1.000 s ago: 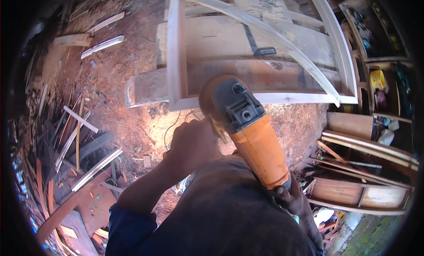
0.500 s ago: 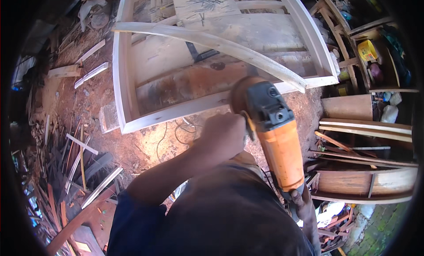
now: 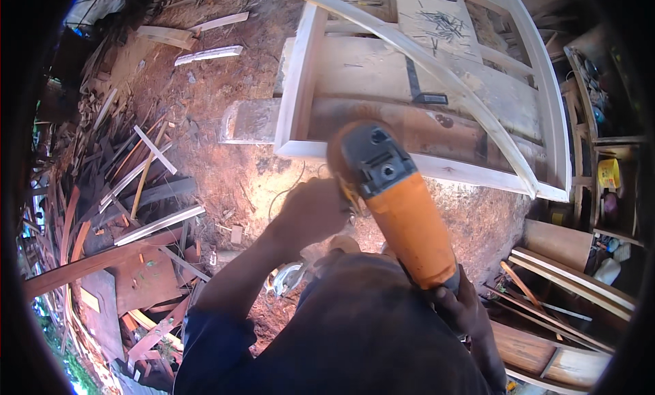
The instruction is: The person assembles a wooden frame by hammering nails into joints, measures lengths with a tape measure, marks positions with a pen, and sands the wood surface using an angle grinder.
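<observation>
An orange and black angle grinder (image 3: pixel 413 224) is held in front of my body, its head pointing away to the upper left. My left hand (image 3: pixel 315 207) is closed near the grinder's head, apparently round its side handle, which is mostly hidden. My right hand (image 3: pixel 460 305) grips the rear end of the body. The brownish disc (image 3: pixel 343 153) looks blurred and overlaps the near left corner of a wooden frame (image 3: pixel 471 175) in view; I cannot tell whether they touch. A loose wooden strip (image 3: pixel 447 81) lies slantwise across the frame.
Inside the frame's outline are a dark carpenter's square (image 3: pixel 431 99) and a pile of nails (image 3: pixel 443 26) on boards. Scrap wood (image 3: pixel 157 217) is heaped at left. Planks (image 3: pixel 573 279) and shelving with a yellow container (image 3: pixel 608 173) stand at right.
The view has swung left, so the frame now appears farther right. The grinder's head has shifted left relative to the frame, toward its near left corner. Both hands keep their hold.
</observation>
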Demonstrator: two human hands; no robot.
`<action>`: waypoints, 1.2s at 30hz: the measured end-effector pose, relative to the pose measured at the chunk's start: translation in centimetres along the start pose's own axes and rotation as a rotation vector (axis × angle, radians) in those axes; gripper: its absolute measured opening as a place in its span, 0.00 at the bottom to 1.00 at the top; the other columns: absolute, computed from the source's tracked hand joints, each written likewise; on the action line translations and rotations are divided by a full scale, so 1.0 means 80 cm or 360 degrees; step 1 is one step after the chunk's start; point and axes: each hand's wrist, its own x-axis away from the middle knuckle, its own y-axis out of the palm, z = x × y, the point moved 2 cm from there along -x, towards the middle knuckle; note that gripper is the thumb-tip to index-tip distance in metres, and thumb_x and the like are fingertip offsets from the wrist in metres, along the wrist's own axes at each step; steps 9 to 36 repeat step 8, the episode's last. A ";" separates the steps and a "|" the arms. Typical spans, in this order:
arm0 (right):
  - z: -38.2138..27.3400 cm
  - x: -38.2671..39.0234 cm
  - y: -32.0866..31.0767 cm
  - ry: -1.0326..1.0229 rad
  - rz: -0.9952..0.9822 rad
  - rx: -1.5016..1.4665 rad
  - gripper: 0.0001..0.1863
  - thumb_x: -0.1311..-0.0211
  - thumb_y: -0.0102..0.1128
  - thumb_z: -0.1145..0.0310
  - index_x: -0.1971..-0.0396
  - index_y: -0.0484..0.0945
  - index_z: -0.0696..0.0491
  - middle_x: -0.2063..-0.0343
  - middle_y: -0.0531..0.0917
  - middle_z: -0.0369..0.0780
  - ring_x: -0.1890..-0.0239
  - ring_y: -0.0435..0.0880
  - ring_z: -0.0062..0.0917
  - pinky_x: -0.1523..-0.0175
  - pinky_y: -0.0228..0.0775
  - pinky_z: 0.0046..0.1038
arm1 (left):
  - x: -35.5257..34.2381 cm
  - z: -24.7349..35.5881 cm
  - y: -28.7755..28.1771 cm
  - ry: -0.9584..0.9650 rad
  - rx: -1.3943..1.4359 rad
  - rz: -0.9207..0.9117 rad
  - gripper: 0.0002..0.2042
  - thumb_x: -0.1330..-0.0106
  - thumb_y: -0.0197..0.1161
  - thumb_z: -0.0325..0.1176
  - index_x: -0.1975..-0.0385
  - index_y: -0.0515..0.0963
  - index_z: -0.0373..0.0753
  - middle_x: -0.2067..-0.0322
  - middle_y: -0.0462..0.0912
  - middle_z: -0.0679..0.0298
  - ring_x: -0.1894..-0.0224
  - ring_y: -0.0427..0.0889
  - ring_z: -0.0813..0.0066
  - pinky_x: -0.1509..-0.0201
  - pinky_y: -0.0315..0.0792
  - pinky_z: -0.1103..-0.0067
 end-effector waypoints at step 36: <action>-0.060 -0.043 0.076 -0.0142 -0.0218 0.0204 0.45 0.39 0.60 0.40 0.36 0.60 0.62 0.48 0.79 0.61 0.41 0.78 0.50 0.38 0.67 0.43 | 0.057 -0.090 -0.048 -0.0143 0.0019 0.0114 0.07 0.41 0.59 0.32 0.71 0.81 0.36 0.72 0.84 0.48 0.69 0.86 0.48 0.62 0.81 0.61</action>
